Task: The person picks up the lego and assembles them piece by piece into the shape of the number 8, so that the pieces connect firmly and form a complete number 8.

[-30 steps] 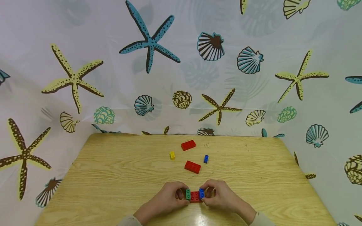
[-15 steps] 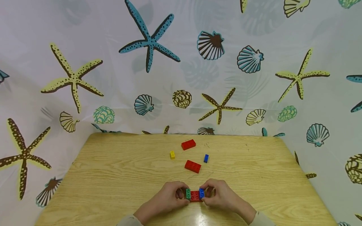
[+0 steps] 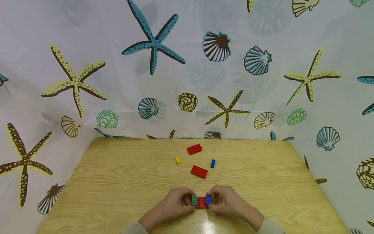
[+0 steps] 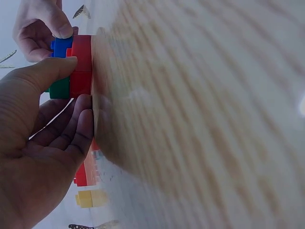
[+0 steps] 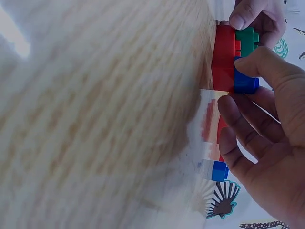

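Observation:
A green brick (image 3: 194, 200) and a blue brick (image 3: 208, 200) sit on the two ends of a red brick base (image 3: 201, 202) near the front of the table. Studs of the red base show between them, and a seam line crosses its side in both wrist views. My left hand (image 3: 179, 202) pinches the green brick between thumb and fingers, the thumb (image 4: 57, 69) lying along its near side. On the other end, my right hand (image 3: 226, 201) pinches the blue brick, thumb (image 5: 267, 64) against it and the other fingers loosely bent.
Beyond the hands lie two red bricks, one nearer (image 3: 199, 172) and one farther (image 3: 194, 149). A small yellow brick (image 3: 178, 160) is left of them, a small blue brick (image 3: 213, 163) right. A patterned curtain (image 3: 187, 65) encloses the wooden table (image 3: 122, 175) behind and at the sides.

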### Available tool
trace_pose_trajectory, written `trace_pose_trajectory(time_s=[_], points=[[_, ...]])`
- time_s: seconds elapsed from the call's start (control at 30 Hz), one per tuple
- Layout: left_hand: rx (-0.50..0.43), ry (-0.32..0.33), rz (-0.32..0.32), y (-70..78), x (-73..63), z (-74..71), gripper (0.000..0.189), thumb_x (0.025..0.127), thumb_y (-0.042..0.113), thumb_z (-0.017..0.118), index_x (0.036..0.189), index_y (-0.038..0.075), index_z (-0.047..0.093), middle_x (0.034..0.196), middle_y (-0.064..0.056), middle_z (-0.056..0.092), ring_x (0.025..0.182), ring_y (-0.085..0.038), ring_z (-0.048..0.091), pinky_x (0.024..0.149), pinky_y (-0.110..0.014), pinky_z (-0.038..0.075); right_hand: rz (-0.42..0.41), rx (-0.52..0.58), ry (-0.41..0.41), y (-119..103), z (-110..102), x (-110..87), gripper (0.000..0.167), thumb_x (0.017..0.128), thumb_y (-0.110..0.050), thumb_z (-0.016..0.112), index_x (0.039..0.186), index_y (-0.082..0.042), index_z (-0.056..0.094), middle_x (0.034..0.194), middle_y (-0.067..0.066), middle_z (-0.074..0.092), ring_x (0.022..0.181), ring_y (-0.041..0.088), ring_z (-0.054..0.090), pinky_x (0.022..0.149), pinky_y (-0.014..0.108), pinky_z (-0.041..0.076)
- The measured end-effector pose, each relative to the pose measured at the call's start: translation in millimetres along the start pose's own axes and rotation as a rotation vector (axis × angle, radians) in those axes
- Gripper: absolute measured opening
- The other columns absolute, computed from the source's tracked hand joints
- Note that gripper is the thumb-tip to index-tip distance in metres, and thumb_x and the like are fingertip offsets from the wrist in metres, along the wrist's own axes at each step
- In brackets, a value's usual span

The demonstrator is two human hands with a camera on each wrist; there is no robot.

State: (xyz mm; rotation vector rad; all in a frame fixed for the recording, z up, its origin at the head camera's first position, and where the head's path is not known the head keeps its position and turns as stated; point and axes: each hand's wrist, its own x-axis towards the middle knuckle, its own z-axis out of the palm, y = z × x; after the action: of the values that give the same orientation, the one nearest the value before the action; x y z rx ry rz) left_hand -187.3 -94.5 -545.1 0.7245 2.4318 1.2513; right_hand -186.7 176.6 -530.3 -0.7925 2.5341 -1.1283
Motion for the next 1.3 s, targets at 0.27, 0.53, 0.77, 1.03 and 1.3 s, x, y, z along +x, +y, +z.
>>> trace_pose_trajectory(time_s=[0.27, 0.53, 0.77, 1.03, 1.3], points=[[-0.005, -0.008, -0.013, 0.1, 0.1, 0.5, 0.034, 0.089, 0.025, 0.086, 0.118, 0.011, 0.073, 0.093, 0.002, 0.069, 0.077, -0.003, 0.059, 0.067, -0.021, 0.050, 0.010, 0.024, -0.001, 2.3, 0.3, -0.7, 0.031, 0.086, -0.012, 0.084, 0.116, -0.010, 0.075, 0.103, -0.003, 0.072, 0.089, 0.012, 0.066, 0.073, 0.020, 0.051], [-0.013, -0.002, -0.002, -1.1, -0.1, 1.6, 0.035, 0.089, 0.024, 0.086, 0.118, 0.011, 0.073, 0.093, 0.003, 0.069, 0.077, -0.002, 0.059, 0.068, -0.021, 0.050, 0.050, 0.090, -0.018, 2.7, -0.6, -0.5, 0.030, 0.086, -0.015, 0.084, 0.115, -0.013, 0.074, 0.099, -0.002, 0.072, 0.089, 0.015, 0.067, 0.071, 0.021, 0.051], [-0.015, 0.008, 0.005, -2.3, -0.3, 2.2, 0.034, 0.088, 0.023, 0.086, 0.117, 0.010, 0.073, 0.092, 0.004, 0.068, 0.077, -0.001, 0.059, 0.067, -0.021, 0.050, 0.050, 0.105, -0.022, 4.0, 0.1, -1.2, 0.031, 0.088, -0.018, 0.083, 0.117, -0.014, 0.073, 0.096, -0.002, 0.072, 0.085, 0.008, 0.066, 0.069, 0.021, 0.052], [-0.018, 0.013, 0.000, -1.2, -0.6, 1.3, 0.034, 0.088, 0.022, 0.087, 0.117, 0.010, 0.073, 0.092, 0.003, 0.068, 0.077, -0.002, 0.059, 0.067, -0.020, 0.050, 0.040, 0.116, -0.026, 8.2, 3.5, -1.2, 0.031, 0.090, -0.019, 0.081, 0.119, -0.015, 0.071, 0.097, -0.002, 0.071, 0.084, 0.007, 0.066, 0.069, 0.022, 0.052], [-0.030, 0.006, -0.017, -1.3, -0.6, 1.0, 0.034, 0.088, 0.023, 0.086, 0.117, 0.011, 0.074, 0.092, 0.003, 0.068, 0.078, -0.004, 0.059, 0.067, -0.021, 0.050, 0.039, 0.113, -0.017, 9.0, 4.5, -1.7, 0.031, 0.090, -0.020, 0.081, 0.119, -0.017, 0.070, 0.101, -0.003, 0.069, 0.088, 0.011, 0.068, 0.072, 0.022, 0.052]])
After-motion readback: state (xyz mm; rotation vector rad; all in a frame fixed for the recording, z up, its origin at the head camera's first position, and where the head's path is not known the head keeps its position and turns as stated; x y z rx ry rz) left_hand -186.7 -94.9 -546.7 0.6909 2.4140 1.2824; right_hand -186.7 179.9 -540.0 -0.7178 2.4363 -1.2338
